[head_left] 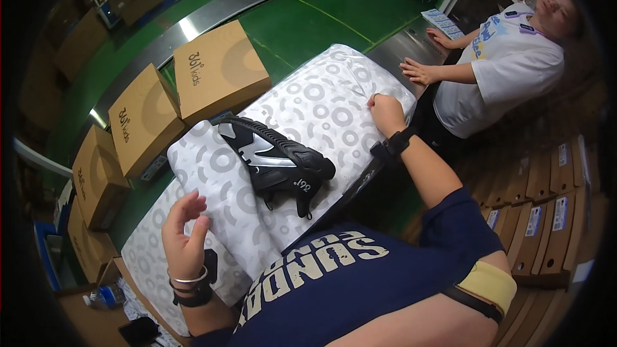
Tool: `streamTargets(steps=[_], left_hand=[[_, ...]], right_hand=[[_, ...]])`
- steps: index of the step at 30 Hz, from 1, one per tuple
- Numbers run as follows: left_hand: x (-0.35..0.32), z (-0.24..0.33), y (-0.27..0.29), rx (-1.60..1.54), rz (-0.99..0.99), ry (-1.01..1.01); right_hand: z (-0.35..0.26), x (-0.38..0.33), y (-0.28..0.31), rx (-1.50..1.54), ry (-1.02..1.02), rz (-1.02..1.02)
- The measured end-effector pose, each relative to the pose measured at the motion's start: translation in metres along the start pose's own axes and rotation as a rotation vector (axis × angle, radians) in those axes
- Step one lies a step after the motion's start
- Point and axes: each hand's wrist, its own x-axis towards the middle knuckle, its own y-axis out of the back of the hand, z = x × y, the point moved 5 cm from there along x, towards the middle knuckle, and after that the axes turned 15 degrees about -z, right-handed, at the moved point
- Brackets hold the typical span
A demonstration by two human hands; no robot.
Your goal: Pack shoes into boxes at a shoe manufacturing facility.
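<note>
A black sneaker point(276, 160) with silver side patches lies on its side on a stack of white wrapping paper point(324, 90) printed with grey rings. A loose paper sheet point(215, 173) is bunched up along the sneaker's left side and partly under it. My right hand point(388, 115) is closed at the far right part of the stack, its fingertips pinching the paper there. Left of the sneaker, my left hand point(182, 239) is held up beside the bunched sheet, thumb and fingers apart, with nothing in it.
Several brown shoe boxes point(222, 71) stand along the left and far side of the paper. Behind them runs a green conveyor belt point(315, 16) with a metal rim. A co-worker point(495, 71) stands at the right. Stacked boxes point(540, 218) fill the lower right; a bottle point(106, 296) lies lower left.
</note>
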Motion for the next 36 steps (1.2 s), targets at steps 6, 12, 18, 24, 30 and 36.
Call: streamTargets(steps=[6,12,18,24,30,36], left_hand=[[0.04,0.031,0.002,-0.202,-0.033,-0.073],[0.065,0.03,-0.009,-0.763,0.024,0.124],[0.054,-0.063,0.068,-0.343,0.187,0.22],[0.151,-0.18,0.124,-0.427,0.096,0.602],[0.217,-0.229,0.079,-0.656,-0.045,0.49],[0.208,-0.127,0.065,-0.619,-0.219,0.279]], right_hand=[[-0.14,-0.024,0.073,-0.178,0.562,0.235],[-0.281,-0.187,0.077,-0.172,1.663,0.234],[-0.225,-0.046,0.146,0.582,1.292,0.29],[-0.184,0.154,0.002,0.232,0.533,-0.262],[-0.241,0.146,-0.045,-0.195,0.494,-0.354],[-0.207,0.158,-0.01,0.118,0.376,0.0]])
